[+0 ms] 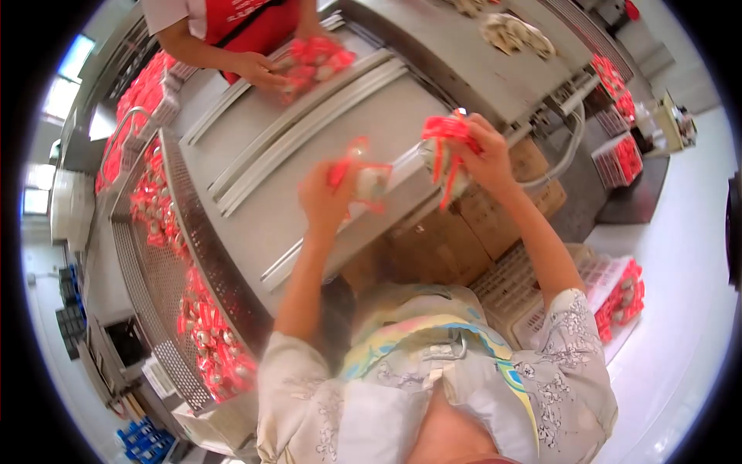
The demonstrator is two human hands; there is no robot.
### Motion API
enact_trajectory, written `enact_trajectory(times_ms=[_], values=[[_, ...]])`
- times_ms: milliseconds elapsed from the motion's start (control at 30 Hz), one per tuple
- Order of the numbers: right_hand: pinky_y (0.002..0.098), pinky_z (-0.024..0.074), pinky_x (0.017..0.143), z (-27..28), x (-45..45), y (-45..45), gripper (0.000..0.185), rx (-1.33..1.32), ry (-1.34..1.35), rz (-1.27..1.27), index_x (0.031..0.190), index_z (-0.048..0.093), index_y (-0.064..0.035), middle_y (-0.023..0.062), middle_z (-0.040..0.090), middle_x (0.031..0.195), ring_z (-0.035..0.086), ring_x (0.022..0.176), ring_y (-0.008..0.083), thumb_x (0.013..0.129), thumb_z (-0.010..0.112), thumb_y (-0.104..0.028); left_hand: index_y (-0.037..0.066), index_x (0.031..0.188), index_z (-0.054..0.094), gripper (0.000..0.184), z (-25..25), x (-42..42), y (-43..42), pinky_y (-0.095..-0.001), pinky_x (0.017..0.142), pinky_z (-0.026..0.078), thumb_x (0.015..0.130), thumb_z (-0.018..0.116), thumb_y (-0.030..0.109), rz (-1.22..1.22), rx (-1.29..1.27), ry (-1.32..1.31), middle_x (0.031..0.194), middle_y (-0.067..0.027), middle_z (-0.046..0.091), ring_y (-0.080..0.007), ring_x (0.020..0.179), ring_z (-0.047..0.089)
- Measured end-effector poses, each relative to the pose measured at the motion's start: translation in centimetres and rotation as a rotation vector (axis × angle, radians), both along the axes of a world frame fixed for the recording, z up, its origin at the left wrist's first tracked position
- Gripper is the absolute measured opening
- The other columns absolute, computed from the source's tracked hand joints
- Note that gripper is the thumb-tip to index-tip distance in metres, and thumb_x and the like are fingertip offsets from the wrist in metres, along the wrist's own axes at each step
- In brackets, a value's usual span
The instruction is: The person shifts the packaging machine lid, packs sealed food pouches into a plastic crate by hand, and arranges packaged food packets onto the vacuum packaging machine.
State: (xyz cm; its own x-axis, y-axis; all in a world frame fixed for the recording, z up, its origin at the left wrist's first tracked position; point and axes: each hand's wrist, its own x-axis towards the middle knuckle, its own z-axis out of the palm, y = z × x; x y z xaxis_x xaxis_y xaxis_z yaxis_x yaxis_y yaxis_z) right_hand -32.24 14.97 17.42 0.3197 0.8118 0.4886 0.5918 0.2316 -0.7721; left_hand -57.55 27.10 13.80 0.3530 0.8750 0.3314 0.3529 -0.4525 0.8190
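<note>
My left hand [326, 195] is closed on a red and see-through plastic packet [372, 184] with something pale and rounded inside. It is held above the metal table [305, 209], slightly blurred. Farther right, the fingers of my right hand [488, 153] grip a bunch of red-edged packets [442, 158]; pale, rounded contents show through, and red strips hang down. How many packets that hand holds I cannot tell. The two hands are apart, both near the table's front edge.
A perforated metal tray [147, 282] with many red packets [209, 340] stands at left. Pale rails [309, 139] cross the table. Opposite, a co-worker in a red apron [239, 27] handles red packets [321, 58]. Cardboard boxes [433, 251] and a filled crate [618, 162] are at right.
</note>
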Motion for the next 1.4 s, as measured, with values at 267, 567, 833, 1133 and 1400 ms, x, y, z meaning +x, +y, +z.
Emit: enact_trajectory(times_ms=[267,567,833,1133,1400], values=[[0.038,0.0482,0.061,-6.0,-3.9,16.2,0.017,-0.122,-0.552,0.224,0.086,0.062,-0.0106,0.0051,0.056,0.083,0.06,0.073,0.028,0.077,0.069,-0.022,0.006,0.087,0.063,0.026,-5.6,-0.9,8.7,-0.0344,0.061,0.046,0.076,0.074,0.027,0.037,0.176,0.1,0.075,-0.0104,0.061,-0.0265,0.067,0.06],[0.0452,0.0424,0.084,-11.2,-3.8,19.0,0.063,0.033,-0.497,0.142,0.111,0.059,-0.0086,0.0124,0.057,0.1,0.054,0.096,0.0341,0.063,0.079,-0.045,0.003,0.126,0.05,0.08,-6.5,0.6,9.1,-0.0384,0.074,0.049,0.061,0.083,0.036,0.157,0.255,0.079,0.093,-0.0111,0.063,-0.0293,0.083,0.061],[0.0342,0.0439,0.087,-10.6,-2.4,18.8,0.09,-0.085,0.043,0.333,0.135,0.044,-0.0043,0.01,0.055,0.116,0.054,0.098,0.0206,0.072,0.065,-0.065,0.005,0.145,0.023,0.097,-6.0,-2.9,9.0,-0.0388,0.096,0.041,0.072,0.074,0.043,-0.034,-0.087,-0.132,0.127,-0.0132,0.049,-0.0271,0.115,0.049],[0.0279,0.0434,0.087,-10.7,-0.5,16.7,0.043,-0.195,0.612,0.064,0.116,0.057,0.0011,0.006,0.06,0.106,0.055,0.094,0.0146,0.097,0.051,-0.037,0.006,0.122,0.055,0.032,-11.3,-8.8,11.0,-0.0254,0.076,0.048,0.09,0.057,0.007,0.055,-0.439,-0.178,0.11,-0.0067,0.059,-0.0127,0.093,0.058],[0.0301,0.0478,0.079,-5.4,-18.9,13.5,0.017,-0.215,-0.036,0.605,0.101,0.062,-0.0025,0.0091,0.063,0.1,0.06,0.093,0.0201,0.084,0.063,-0.005,0.002,0.095,0.063,0.011,-11.2,-13.7,10.8,-0.0234,0.066,0.046,0.089,0.061,0.011,0.174,-0.409,-0.143,0.085,-0.0023,0.062,-0.0083,0.077,0.055]])
